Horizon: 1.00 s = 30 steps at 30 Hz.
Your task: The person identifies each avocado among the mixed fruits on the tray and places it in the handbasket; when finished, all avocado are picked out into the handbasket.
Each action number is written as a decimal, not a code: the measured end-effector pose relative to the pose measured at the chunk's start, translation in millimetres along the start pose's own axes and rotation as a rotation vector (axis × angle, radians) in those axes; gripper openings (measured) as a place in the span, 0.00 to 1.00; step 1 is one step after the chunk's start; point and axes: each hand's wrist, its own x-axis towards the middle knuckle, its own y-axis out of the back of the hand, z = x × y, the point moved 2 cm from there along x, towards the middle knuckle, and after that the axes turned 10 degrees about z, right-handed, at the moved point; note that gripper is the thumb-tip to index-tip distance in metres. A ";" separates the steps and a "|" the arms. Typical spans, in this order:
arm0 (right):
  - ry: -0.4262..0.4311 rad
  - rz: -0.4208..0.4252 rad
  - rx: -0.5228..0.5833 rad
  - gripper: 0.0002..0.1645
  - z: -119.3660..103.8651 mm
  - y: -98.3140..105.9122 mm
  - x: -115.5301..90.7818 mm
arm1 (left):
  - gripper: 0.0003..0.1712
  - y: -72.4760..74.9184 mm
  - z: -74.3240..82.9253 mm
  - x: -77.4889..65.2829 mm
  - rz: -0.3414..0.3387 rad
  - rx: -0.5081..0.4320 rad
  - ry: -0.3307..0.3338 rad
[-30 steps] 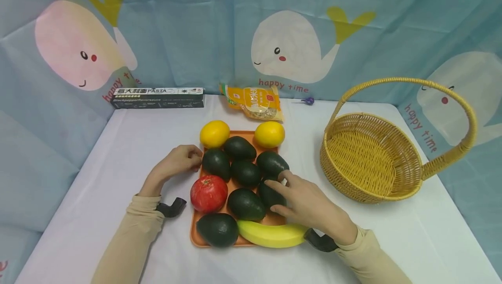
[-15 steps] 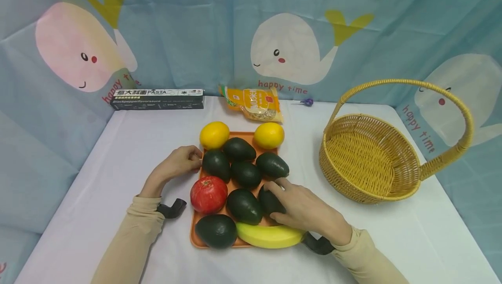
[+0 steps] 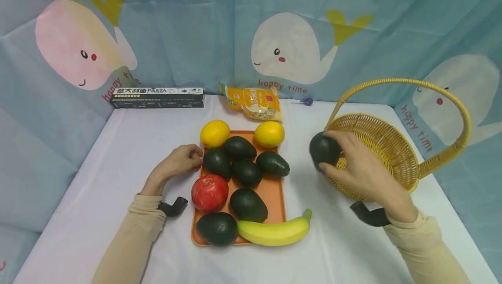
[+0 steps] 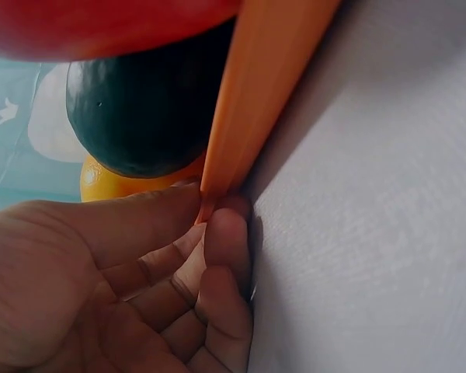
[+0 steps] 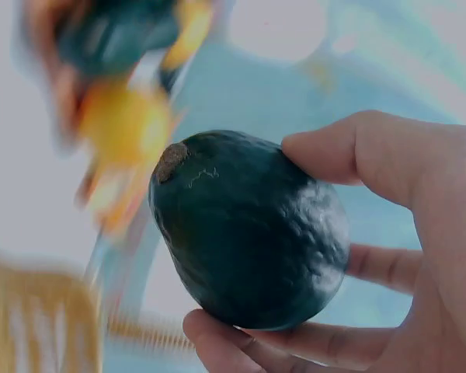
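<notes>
One avocado (image 3: 322, 151) off the tray, held up just beside the basket's left rim; whether it is over that rim or short of it, cannot tell. Right grip (image 3: 361, 168) has it firmly: thumb on one side, fingers wrapped on the other, stub of the stem end showing in the right wrist view, background there blurred. Left grip (image 3: 178, 162) pinches the tray's left edge, thumb inside, fingertips outside, low against the worktop (image 3: 129, 144); probably a steadying hold. Tray (image 3: 275, 194) orange, a bare patch along its right side. Six more avocados (image 3: 246, 173) lie on it, the rightmost of the far group poking past the edge. Pomegranate (image 3: 209, 193) at left, next to the left grip's wrist; banana (image 3: 274, 231) along the near edge, stem end out beyond the tray; two lemons (image 3: 269, 134) at the far corners. Progress, as judged: early. One fruit picked up, not yet set down; ten pieces left on the tray. No fruit seen in the visible part of the basket (image 3: 388, 139), though the right grip hides some of it. Basket handle upright. Farther back: pasta box (image 3: 158, 98), orange bag (image 3: 256, 103), small purple thing (image 3: 307, 101), too small to name.
</notes>
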 end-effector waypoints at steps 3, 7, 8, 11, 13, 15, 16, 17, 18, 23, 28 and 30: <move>-0.105 -0.052 -0.085 0.41 36.4 16.0 14.7 | 0.15 0.6 1.1 -0.3 -0.001 0.002 0.007; -0.184 -0.185 -0.136 0.43 82.1 14.3 33.4 | 0.15 1.0 -0.2 -0.8 0.004 -0.002 0.012; -0.199 -0.220 -0.130 0.44 91.5 10.3 37.2 | 0.15 0.8 -0.9 -0.9 0.004 -0.005 0.013; -0.215 -0.306 -0.103 0.47 112.6 -6.4 46.0 | 0.15 -0.5 -2.3 -1.5 0.000 -0.020 0.014; -0.206 -0.347 -0.089 0.48 120.9 -18.4 49.9 | 0.15 -1.9 -2.9 -2.3 -0.005 -0.028 0.015; -0.190 -0.371 -0.083 0.48 124.4 -29.2 53.5 | 0.16 -3.6 -2.9 -3.2 -0.005 -0.030 0.014; -0.180 -0.380 -0.078 0.47 124.6 -33.7 55.1 | 0.16 -4.5 -3.1 -3.6 -0.006 -0.030 0.014; -0.172 -0.389 -0.068 0.46 124.5 -38.0 56.5 | 0.16 -5.6 -3.2 -4.0 -0.007 -0.033 0.016; -0.165 -0.400 -0.064 0.45 123.8 -41.2 57.4 | 0.16 -6.5 -3.2 -4.3 -0.008 -0.034 0.017; -0.150 -0.437 -0.030 0.41 121.3 -49.5 59.0 | 0.15 -8.8 -3.9 -4.9 -0.009 -0.031 0.020; -0.156 -0.445 -0.104 0.44 117.1 -43.5 59.9 | 0.16 -5.2 -2.5 -4.5 0.000 -0.013 0.012; -0.173 -0.399 -0.183 0.39 107.7 -32.7 60.6 | 0.16 -3.1 -1.1 -3.8 0.002 -0.014 0.004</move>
